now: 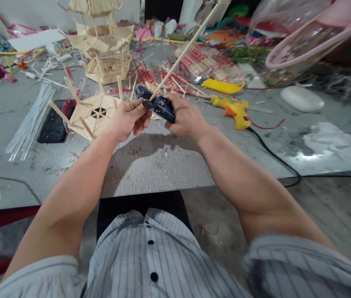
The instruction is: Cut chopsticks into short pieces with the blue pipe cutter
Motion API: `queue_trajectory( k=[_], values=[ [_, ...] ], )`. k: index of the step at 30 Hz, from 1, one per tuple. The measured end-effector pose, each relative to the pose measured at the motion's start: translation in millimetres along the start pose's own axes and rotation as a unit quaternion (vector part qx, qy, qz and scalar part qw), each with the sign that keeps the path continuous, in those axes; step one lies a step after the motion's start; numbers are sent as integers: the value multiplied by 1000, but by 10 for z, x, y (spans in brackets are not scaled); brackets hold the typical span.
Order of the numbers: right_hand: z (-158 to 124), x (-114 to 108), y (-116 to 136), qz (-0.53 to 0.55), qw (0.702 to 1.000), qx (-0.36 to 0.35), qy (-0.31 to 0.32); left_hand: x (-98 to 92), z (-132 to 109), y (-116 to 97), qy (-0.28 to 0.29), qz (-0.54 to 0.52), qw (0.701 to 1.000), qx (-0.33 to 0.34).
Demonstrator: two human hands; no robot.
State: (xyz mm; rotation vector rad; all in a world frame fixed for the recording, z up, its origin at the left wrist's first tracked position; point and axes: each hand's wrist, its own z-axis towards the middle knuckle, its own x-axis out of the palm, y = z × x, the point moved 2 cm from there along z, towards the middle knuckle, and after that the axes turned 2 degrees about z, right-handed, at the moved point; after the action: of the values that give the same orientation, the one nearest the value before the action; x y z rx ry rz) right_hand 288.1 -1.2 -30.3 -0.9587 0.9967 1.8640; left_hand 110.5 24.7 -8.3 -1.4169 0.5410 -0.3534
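My right hand [186, 116] is wrapped round a dark blue hand cutter [164, 108] with a dark metal jaw, held above the table. A long thin wooden stick [188, 49] slants up and to the right from that jaw. My left hand [130, 118] is closed in a pinch at the stick's lower end, thumb against the jaw; the very end is hidden. Left of this hand sits a hexagonal wooden stick frame [97, 112] with upright posts and a spoked centre opening. Behind it stands a tiered stick pavilion [104, 45].
A yellow glue gun [233, 111] lies to the right, its black cord crossing the table edge. Clear glue sticks [31, 120] and a phone [53, 124] lie left. Packed sticks [209, 62], a yellow-handled saw [222, 86] and a white mouse [301, 99] lie farther back.
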Motion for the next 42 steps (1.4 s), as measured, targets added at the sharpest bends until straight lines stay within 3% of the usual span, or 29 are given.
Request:
queue_trajectory(
  k=[26,33,42],
  values=[
    [-4,27,-45,55,998,0,-6,13,-46,-86,61,-152,984,-64],
    [-12,-21,-8,37,999,21,7,10,-32,-67,98,-150,983,-24],
    [-12,-6,-13,26,1000,-2,-7,1,-33,-36,65,-111,990,-62]
  ],
)
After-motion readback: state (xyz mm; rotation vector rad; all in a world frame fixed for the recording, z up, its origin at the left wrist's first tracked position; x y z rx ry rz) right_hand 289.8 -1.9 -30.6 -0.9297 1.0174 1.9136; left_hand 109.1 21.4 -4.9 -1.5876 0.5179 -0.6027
